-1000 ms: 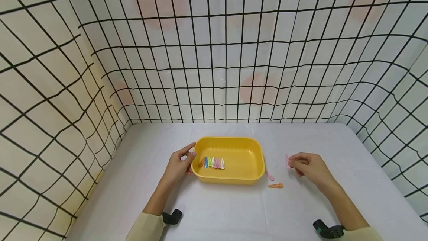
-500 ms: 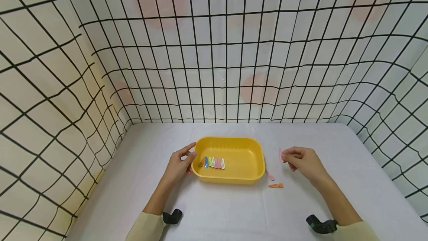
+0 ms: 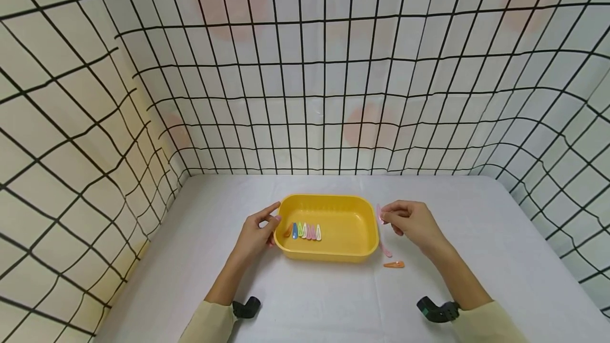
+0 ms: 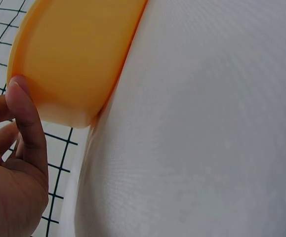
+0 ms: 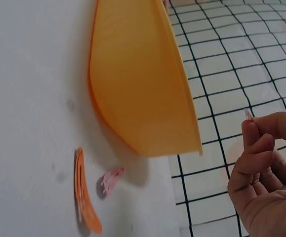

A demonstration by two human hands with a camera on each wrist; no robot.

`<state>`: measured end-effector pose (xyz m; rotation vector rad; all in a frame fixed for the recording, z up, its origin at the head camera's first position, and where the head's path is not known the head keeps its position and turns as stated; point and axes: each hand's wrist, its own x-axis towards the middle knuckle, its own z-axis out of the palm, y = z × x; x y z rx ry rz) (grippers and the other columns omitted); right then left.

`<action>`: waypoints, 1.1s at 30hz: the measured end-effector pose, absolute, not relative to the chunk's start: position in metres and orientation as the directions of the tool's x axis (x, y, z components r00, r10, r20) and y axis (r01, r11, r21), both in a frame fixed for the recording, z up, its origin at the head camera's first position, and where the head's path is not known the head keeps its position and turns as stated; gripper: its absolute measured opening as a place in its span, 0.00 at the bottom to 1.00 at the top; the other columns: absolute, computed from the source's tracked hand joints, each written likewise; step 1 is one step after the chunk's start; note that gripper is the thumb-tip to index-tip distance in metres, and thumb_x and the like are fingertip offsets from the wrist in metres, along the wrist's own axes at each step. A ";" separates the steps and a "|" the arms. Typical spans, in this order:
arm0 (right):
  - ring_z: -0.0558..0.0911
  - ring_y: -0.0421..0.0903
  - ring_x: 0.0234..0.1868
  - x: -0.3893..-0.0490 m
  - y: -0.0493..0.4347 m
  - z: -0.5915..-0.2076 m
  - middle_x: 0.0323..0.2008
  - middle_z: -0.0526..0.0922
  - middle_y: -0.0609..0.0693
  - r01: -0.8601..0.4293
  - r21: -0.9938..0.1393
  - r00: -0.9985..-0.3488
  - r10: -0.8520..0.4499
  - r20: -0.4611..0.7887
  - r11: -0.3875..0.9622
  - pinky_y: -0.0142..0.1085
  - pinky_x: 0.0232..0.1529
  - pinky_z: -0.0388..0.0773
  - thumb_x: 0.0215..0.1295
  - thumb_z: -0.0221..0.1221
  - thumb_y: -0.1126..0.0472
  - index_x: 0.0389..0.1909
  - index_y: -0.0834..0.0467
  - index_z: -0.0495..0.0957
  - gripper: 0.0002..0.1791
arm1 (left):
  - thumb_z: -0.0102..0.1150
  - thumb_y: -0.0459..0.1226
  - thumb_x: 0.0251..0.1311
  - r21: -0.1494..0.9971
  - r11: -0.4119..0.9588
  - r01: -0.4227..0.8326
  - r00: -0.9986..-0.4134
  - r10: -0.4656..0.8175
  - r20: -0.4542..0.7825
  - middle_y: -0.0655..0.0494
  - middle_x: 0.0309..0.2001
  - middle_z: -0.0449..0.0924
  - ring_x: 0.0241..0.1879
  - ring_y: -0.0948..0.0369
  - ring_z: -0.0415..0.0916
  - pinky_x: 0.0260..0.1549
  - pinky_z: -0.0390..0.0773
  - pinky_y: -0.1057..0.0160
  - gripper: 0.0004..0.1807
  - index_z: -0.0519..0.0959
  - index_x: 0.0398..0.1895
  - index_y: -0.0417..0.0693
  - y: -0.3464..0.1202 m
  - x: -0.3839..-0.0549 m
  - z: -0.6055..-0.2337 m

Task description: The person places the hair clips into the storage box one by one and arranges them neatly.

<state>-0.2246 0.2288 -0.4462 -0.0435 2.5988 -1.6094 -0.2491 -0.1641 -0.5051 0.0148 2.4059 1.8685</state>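
Observation:
A yellow plastic tray (image 3: 329, 257) lies on the white table. My left hand (image 3: 256, 233) holds its left end, thumb and index finger at the rim. In the left wrist view the thumb (image 4: 25, 111) presses against the tray's end wall. My right hand (image 3: 413, 222) pinches a pink snap hair clip (image 3: 379, 213) between thumb and index finger, raised just off the tray's right end. Only the tip of this clip shows in the right wrist view. Inside the tray, a row of several hair clips in orange, blue, green, white and pink (image 3: 308, 232) lines the left side.
An orange hair clip (image 3: 394, 264) and another pink hair clip (image 3: 386, 250) lie on the table by the tray's front right corner. White walls with a black grid (image 3: 314, 94) rise behind and beside the white-covered table (image 3: 333, 300).
My right hand has moved left with the pink hair clip, from over the table's right side to close beside the tray. The left hand has stayed at the tray's left end.

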 end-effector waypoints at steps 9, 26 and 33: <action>0.73 0.43 0.24 -0.234 0.199 -0.444 0.29 0.83 0.57 -0.005 -0.929 -0.990 -0.133 -0.048 0.370 0.32 0.28 0.76 0.71 0.65 0.57 0.47 0.64 0.84 0.13 | 0.62 0.41 0.71 0.969 0.242 -0.040 -0.997 0.060 -0.057 0.45 0.41 0.77 0.16 0.59 0.72 0.19 0.80 0.69 0.24 0.77 0.70 0.61 -0.164 -0.250 -0.507; 0.74 0.44 0.24 -0.246 0.143 -0.459 0.32 0.86 0.61 0.038 -0.910 -0.988 -0.120 -0.096 0.413 0.30 0.26 0.74 0.68 0.66 0.60 0.43 0.60 0.87 0.09 | 0.61 0.41 0.72 0.963 0.263 -0.052 -0.997 0.048 -0.066 0.43 0.42 0.77 0.16 0.59 0.72 0.19 0.80 0.69 0.25 0.76 0.71 0.61 -0.162 -0.249 -0.505; 0.78 0.44 0.25 -0.250 0.123 -0.464 0.32 0.89 0.55 0.046 -0.883 -0.989 -0.100 -0.105 0.467 0.30 0.28 0.78 0.66 0.68 0.61 0.42 0.60 0.87 0.08 | 0.62 0.42 0.71 0.963 0.264 -0.057 -0.997 0.034 -0.069 0.43 0.42 0.77 0.16 0.60 0.71 0.18 0.80 0.67 0.25 0.76 0.71 0.59 -0.162 -0.251 -0.508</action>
